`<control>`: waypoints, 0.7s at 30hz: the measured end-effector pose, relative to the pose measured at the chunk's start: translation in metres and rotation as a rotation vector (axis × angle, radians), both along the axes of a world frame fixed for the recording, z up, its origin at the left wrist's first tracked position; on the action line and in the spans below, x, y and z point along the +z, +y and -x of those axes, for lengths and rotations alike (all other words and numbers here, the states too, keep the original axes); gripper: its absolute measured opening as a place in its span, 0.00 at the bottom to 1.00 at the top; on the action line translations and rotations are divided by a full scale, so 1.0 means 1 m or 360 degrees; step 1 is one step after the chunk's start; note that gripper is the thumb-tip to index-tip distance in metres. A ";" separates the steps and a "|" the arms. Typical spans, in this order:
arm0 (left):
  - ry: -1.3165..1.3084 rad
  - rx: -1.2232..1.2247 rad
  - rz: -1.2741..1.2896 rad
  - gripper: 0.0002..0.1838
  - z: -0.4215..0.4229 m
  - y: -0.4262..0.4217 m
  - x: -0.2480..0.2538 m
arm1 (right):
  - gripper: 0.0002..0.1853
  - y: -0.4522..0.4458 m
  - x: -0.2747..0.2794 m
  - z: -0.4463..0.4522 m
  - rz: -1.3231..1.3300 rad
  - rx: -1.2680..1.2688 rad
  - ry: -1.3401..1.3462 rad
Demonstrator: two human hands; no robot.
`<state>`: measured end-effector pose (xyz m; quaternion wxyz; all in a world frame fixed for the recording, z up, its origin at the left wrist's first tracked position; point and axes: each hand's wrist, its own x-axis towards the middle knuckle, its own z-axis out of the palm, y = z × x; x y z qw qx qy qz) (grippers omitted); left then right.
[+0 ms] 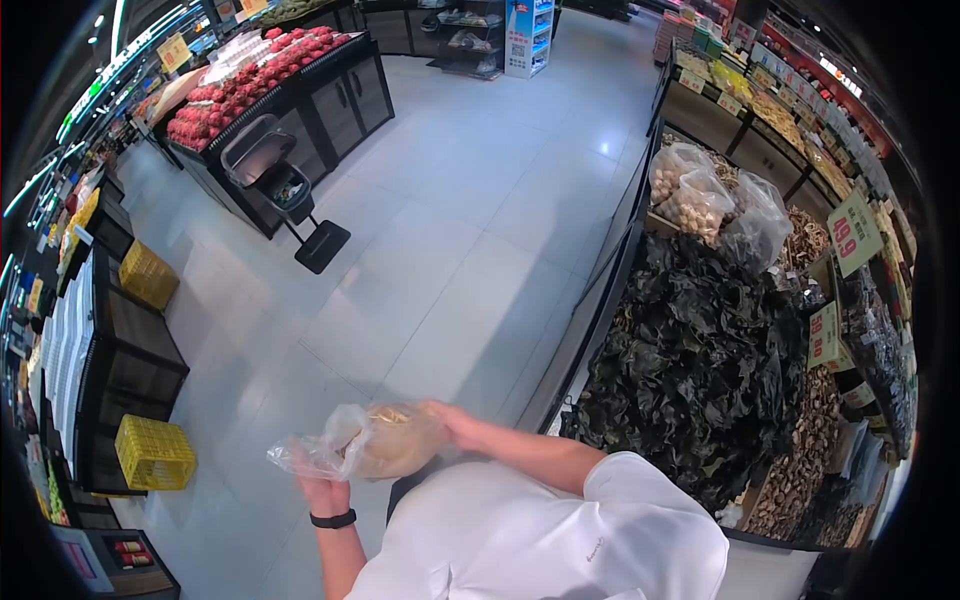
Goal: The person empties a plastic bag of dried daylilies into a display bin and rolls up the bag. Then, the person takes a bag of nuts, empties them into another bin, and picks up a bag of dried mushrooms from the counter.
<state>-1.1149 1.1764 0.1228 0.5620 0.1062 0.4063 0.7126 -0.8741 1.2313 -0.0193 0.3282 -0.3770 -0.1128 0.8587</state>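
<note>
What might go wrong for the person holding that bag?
The thin plastic bag might slip or tear between the left hand, at its crumpled end, and the right hand, at its fuller end. Whether it is tied I can't tell; if not, it could spill onto the floor. Dark leaves are heaped near the right arm, so a turn might knock some off.
</note>
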 end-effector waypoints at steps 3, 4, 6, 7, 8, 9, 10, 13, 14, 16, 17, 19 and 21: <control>-0.0056 -0.0164 0.0044 0.14 -0.008 0.058 -0.017 | 0.23 0.015 0.010 -0.019 0.0032 -0.0154 0.0002; -0.0059 -0.0243 0.0077 0.14 -0.012 0.077 -0.023 | 0.23 0.022 0.006 -0.022 0.0025 -0.0180 -0.0005; -0.0068 -0.0348 0.0101 0.15 -0.020 0.114 -0.029 | 0.24 0.039 -0.008 -0.027 0.0183 -0.0326 0.0004; -0.0055 -0.0451 0.0116 0.15 -0.026 0.132 -0.030 | 0.24 0.051 -0.015 -0.030 0.0175 -0.0353 -0.0002; -0.0042 -0.0552 0.0134 0.15 -0.031 0.150 -0.032 | 0.24 0.063 -0.022 -0.033 0.0178 -0.0397 -0.0022; -0.0049 -0.0575 0.0134 0.15 -0.038 0.167 -0.030 | 0.24 0.075 -0.028 -0.035 0.0185 -0.0439 -0.0042; -0.0050 -0.0609 0.0167 0.15 -0.044 0.184 -0.026 | 0.24 0.088 -0.033 -0.038 0.0185 -0.0462 -0.0050; -0.0062 -0.0735 0.0134 0.15 -0.053 0.240 -0.025 | 0.25 0.133 -0.034 -0.046 0.0210 -0.0457 -0.0031; -0.0062 -0.0804 0.0076 0.15 -0.056 0.261 -0.024 | 0.25 0.147 -0.031 -0.046 0.0221 -0.0493 -0.0074; -0.0062 -0.0870 0.0081 0.14 -0.064 0.302 -0.021 | 0.24 0.173 -0.041 -0.047 0.0229 -0.0600 -0.0120; -0.0048 -0.0890 0.0096 0.14 -0.069 0.321 -0.020 | 0.23 0.187 -0.056 -0.046 0.0157 -0.0609 -0.0150; -0.0009 -0.0968 0.0122 0.13 -0.076 0.357 -0.015 | 0.23 0.214 -0.058 -0.043 0.0094 -0.0667 -0.0177; 0.0026 -0.1020 0.0163 0.12 -0.086 0.389 -0.018 | 0.24 0.236 -0.033 -0.047 0.0107 -0.0830 -0.0299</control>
